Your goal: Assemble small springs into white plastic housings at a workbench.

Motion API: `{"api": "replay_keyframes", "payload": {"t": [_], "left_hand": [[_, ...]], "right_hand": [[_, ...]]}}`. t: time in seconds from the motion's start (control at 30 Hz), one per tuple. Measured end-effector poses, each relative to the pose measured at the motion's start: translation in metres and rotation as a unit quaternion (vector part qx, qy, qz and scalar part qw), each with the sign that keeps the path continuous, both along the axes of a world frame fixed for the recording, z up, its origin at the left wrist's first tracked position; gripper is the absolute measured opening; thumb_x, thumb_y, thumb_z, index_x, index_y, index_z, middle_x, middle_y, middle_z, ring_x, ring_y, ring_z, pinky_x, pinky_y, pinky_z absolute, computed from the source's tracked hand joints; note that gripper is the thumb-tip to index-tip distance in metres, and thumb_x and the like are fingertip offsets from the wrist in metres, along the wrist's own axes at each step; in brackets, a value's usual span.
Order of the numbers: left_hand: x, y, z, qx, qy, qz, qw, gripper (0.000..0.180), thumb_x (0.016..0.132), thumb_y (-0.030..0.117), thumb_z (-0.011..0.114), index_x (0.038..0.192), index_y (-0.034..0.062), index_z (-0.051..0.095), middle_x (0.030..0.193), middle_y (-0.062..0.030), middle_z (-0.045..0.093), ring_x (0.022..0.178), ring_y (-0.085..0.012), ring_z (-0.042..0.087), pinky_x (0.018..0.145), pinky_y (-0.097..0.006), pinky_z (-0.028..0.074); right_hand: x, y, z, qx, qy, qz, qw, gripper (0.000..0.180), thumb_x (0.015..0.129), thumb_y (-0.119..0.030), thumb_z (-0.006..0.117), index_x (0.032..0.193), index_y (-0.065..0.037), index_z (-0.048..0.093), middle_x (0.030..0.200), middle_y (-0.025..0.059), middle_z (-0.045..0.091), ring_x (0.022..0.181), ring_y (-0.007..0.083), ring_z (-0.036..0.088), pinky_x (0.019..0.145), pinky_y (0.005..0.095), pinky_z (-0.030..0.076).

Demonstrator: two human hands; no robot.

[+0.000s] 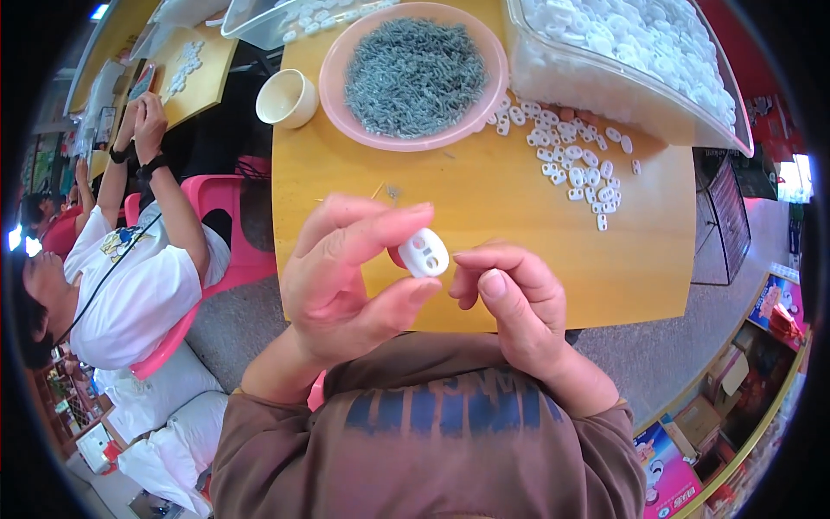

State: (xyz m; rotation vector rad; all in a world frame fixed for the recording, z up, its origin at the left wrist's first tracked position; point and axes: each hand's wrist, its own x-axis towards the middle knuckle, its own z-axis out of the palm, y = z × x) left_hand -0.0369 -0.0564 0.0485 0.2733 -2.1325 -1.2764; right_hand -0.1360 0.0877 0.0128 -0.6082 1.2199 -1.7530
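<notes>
Above the near half of the table, my left hand [346, 272] grips a white oval plastic cord lock [424, 253] between thumb and fingertips. Two round holes show in its face. Just to its right my right hand [514, 298] is closed in a pinch, thumb against forefinger, close to the cord lock but apart from it. Anything between those fingertips is too small to make out. Beyond my hands stands a pink basin [327, 95] full of small metal springs [415, 78]. Loose white cord-lock pieces [575, 160] lie scattered right of the basin.
A clear plastic bin [622, 95] heaped with white pieces stands at the far right of the wooden table [493, 203]. A cream cup [287, 99] sits left of the basin. On the left, another person [143, 268] sits on a pink chair [233, 208], holding a phone [143, 80].
</notes>
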Motion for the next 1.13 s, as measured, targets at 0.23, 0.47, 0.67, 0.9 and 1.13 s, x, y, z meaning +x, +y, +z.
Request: {"api": "replay_keyframes", "payload": {"t": [0.23, 0.47, 0.67, 0.9, 1.13], "left_hand": [[0.005, 0.008, -0.007, 0.007, 0.006, -0.054, 0.998, 0.042, 0.062, 0.008, 0.069, 0.102, 0.0, 0.058, 0.086, -0.008, 0.052, 0.075, -0.0163, 0.049, 0.063, -0.025, 0.04], [-0.001, 0.008, -0.013, 0.034, -0.016, -0.07, 0.997, 0.041, 0.064, 0.008, 0.068, 0.103, 0.0004, 0.058, 0.086, -0.0075, 0.051, 0.076, -0.0155, 0.049, 0.064, -0.024, 0.04], [-0.005, 0.003, -0.003, 0.014, -0.027, -0.071, 0.997, 0.04, 0.066, 0.005, 0.066, 0.105, 0.0, 0.057, 0.087, -0.0083, 0.052, 0.075, -0.0151, 0.051, 0.064, -0.023, 0.041], [-0.029, -0.051, 0.011, -0.122, -0.072, 0.018, 0.99, 0.03, 0.069, 0.003, 0.063, 0.099, 0.0008, 0.058, 0.079, -0.0059, 0.054, 0.068, -0.0115, 0.052, 0.063, -0.023, 0.043], [-0.086, -0.179, 0.016, -0.094, -0.105, 0.169, 0.976, 0.03, 0.072, 0.023, 0.065, 0.093, 0.0016, 0.061, 0.076, -0.0033, 0.055, 0.066, -0.009, 0.049, 0.061, -0.021, 0.041]], "right_hand": [[-0.006, -0.006, 0.013, -0.094, 0.013, 0.068, 0.993, 0.022, 0.088, -0.016, 0.041, 0.094, 0.003, 0.051, 0.086, 0.0094, 0.053, 0.072, 0.0121, 0.049, 0.067, 0.0261, 0.041], [-0.008, -0.007, 0.013, -0.072, -0.021, 0.08, 0.994, 0.02, 0.088, -0.015, 0.042, 0.089, 0.002, 0.051, 0.084, 0.0085, 0.054, 0.072, 0.0111, 0.048, 0.066, 0.0248, 0.041], [-0.01, -0.008, 0.011, -0.066, -0.028, 0.082, 0.994, 0.019, 0.088, -0.015, 0.043, 0.09, 0.001, 0.052, 0.083, 0.0067, 0.054, 0.072, 0.011, 0.049, 0.067, 0.0243, 0.041], [-0.009, 0.007, -0.024, 0.089, 0.076, 0.025, 0.993, 0.016, 0.086, -0.012, 0.047, 0.091, 0.001, 0.055, 0.077, 0.0048, 0.055, 0.068, 0.0106, 0.05, 0.063, 0.0224, 0.042], [-0.01, 0.0, -0.041, 0.114, 0.317, 0.0, 0.942, 0.015, 0.083, -0.016, 0.053, 0.092, -0.003, 0.057, 0.075, 0.0047, 0.056, 0.067, 0.0138, 0.052, 0.064, 0.0226, 0.042]]}}
